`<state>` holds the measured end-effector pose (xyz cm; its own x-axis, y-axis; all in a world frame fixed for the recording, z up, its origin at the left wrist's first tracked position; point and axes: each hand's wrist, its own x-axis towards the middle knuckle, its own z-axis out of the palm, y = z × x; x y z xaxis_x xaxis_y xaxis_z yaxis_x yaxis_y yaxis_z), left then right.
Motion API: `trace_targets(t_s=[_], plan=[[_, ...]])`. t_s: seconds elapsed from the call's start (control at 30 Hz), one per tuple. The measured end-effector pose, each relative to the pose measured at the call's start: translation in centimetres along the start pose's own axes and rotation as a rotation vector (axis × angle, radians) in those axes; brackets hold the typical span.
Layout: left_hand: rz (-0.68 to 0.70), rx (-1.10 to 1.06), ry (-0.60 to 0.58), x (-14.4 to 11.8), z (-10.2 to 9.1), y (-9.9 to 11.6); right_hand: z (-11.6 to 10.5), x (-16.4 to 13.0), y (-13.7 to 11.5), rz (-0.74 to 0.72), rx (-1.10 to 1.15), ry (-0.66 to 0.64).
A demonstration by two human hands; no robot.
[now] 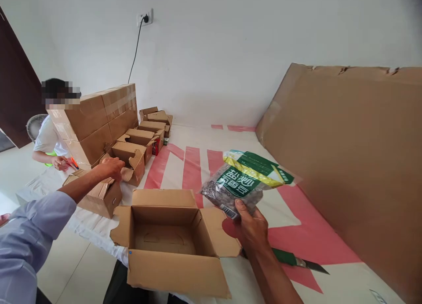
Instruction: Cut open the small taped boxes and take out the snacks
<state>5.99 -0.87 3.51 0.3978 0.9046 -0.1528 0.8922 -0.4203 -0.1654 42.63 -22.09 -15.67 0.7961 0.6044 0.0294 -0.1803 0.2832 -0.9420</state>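
right hand (251, 227) gripping 1 clear snack bag (245, 178) with green label by its lower edge, holding it raised just right of open empty carton (171, 242) at near desk (198, 172) edge. left hand (112, 167) reaching across, fingers curled onto flap of small carton (100, 194) in row of open cartons. green-handled knife (296, 261) lying on desk beneath right forearm.

You've got a green-handled knife (293, 260) lying on the red-and-white sheet (184, 163), w/ a big cardboard sheet (356, 163) leaning at right. Far left, taped cartons (99, 115) are stacked beside another person (49, 137); a wall socket (145, 18) w/ black cord sits above.
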Motion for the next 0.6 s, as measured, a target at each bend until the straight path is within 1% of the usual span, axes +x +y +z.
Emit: trace_targets(t_s=[0.1,0.23,0.4,0.5,0.6], plan=[[0.000,0.053,-0.033,2.1,1.1,0.4,0.0,0.0,0.7,0.034,-0.090,0.037],[0.011,0.113,-0.012,3.8,2.1,0.3,-0.1,0.2,1.7,0.054,-0.126,0.008],[0.017,0.168,0.015,6.1,2.1,0.3,-0.5,0.7,2.5,0.107,-0.142,-0.028],[0.028,0.188,0.029,7.7,2.0,0.8,-0.8,0.8,2.4,0.115,-0.188,-0.094],[0.034,0.213,0.045,9.0,1.9,1.6,-0.8,0.8,1.6,0.118,-0.207,-0.178]])
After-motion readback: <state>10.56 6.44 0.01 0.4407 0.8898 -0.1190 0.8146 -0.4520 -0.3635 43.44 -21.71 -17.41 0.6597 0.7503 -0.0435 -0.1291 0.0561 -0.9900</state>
